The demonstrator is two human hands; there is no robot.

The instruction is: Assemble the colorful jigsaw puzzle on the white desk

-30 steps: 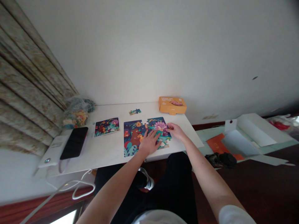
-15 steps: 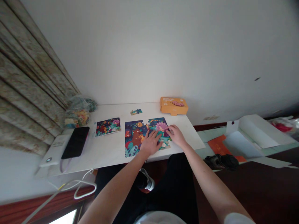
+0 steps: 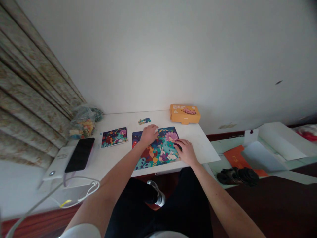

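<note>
A colourful jigsaw puzzle (image 3: 162,150) lies assembled on the white table, its picture showing rabbits, flowers and a pink-tailed bird. My left hand (image 3: 149,134) reaches across its upper edge, fingers loosely stretched, covering part of the top. Nothing shows in that hand. At the puzzle's right edge rests my right hand (image 3: 187,151), thumb and fingers apart over the border. Behind the puzzle lies a small loose cluster of joined puzzle pieces (image 3: 144,121). To the left sits a picture card (image 3: 114,137) with the same scene.
An orange puzzle box (image 3: 185,114) stands at the back right. On the left are a black phone (image 3: 80,154), a white box (image 3: 55,167) and a plastic bag (image 3: 83,122) with colourful contents. An open white box (image 3: 262,152) lies beyond the table's right end.
My left hand has lifted off the puzzle's middle and moved up to its top edge, uncovering the rabbits. My right hand stays at the right edge, slightly lower, its fingers less pinched.
</note>
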